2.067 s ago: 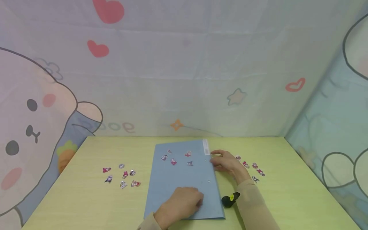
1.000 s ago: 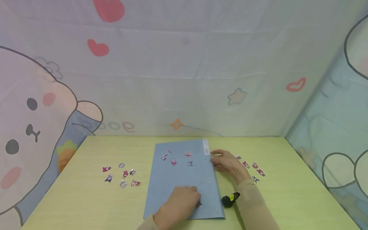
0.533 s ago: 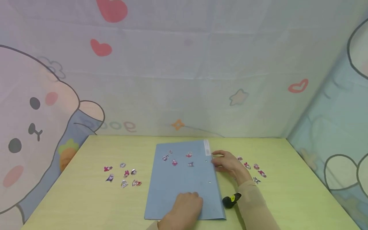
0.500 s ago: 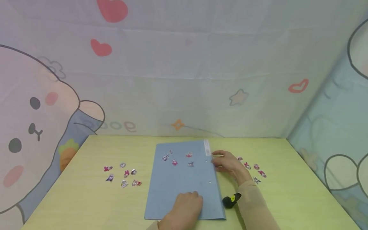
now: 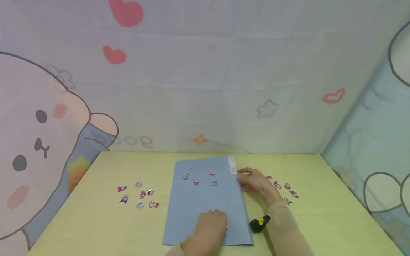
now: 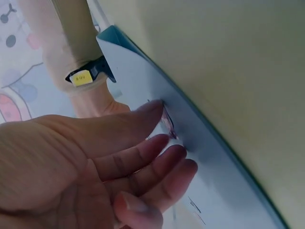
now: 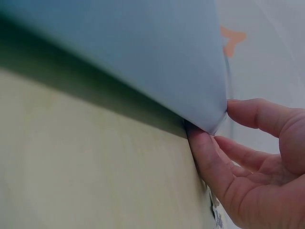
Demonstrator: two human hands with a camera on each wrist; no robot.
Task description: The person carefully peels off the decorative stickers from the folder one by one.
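A light blue folder [image 5: 201,201] lies on the table with several character stickers [image 5: 196,181] on its upper part. My left hand [image 5: 209,227] is over the folder's lower half. In the left wrist view its thumb presses at the edge of a small pinkish sticker [image 6: 169,121] on the folder, the other fingers bent loosely beside it. My right hand [image 5: 254,181] holds the folder's right edge near the white label [image 5: 232,165]. Seen from the right wrist, the thumb [image 7: 255,114] is on the folder's edge and a finger [image 7: 209,157] underneath; this edge is raised off the table.
Loose stickers lie on the pale yellow table [image 5: 96,227] in two groups: several left of the folder [image 5: 142,194] and several right of it, by the right forearm. A black device with a yellow label [image 5: 260,224] sits at the right sleeve. A printed curtain hangs behind.
My left hand has shifted slightly over the folder's lower part, covering and baring the sticker by its fingers. The right hand keeps its place at the folder's edge. The head view has moved slightly.
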